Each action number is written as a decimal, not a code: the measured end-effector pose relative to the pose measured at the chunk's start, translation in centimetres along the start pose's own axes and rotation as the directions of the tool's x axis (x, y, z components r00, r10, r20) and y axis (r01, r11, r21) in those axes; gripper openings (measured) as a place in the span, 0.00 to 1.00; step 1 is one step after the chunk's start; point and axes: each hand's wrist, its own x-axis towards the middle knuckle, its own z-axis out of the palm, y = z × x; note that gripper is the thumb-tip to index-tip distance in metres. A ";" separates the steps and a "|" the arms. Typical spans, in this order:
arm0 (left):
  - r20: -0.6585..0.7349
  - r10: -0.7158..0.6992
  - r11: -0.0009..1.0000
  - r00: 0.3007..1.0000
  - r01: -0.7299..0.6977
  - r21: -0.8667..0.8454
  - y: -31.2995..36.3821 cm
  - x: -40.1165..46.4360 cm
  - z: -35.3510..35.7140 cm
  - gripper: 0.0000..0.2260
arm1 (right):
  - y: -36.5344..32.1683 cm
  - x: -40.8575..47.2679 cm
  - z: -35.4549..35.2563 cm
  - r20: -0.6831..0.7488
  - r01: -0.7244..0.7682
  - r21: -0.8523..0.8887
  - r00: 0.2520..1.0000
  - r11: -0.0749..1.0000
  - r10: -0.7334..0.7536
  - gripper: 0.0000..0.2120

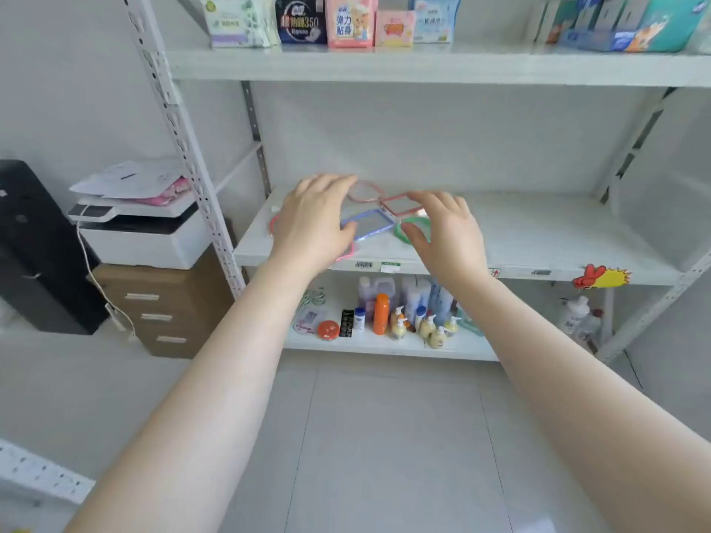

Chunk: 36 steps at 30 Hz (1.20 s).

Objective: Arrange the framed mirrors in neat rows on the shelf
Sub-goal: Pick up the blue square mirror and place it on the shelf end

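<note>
Several small framed mirrors lie loosely clustered on the white middle shelf (538, 240). A blue square mirror (371, 223) is in the centre, a pink round one (364, 191) behind it, a red square one (402, 205) to its right and a green round one (413, 228) at the front right. Pink frame edges (274, 225) peek out under my left hand (313, 221), which hovers open with spread fingers over the left of the cluster. My right hand (446, 228) is open too, its fingers partly covering the green mirror. Neither hand grips a mirror.
The upper shelf (384, 65) carries packaged goods. The bottom shelf holds bottles (400, 313) and small items. Left of the slotted upright (181, 140) a printer (142, 232) stacked with papers sits on a brown drawer unit (165, 305).
</note>
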 end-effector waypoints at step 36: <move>0.391 -0.067 0.998 0.918 0.054 0.043 -19.7 22.4 29.3 0.26 | 15.3 18.5 30.3 0.359 -0.337 -0.165 0.855 0.927 0.375 0.24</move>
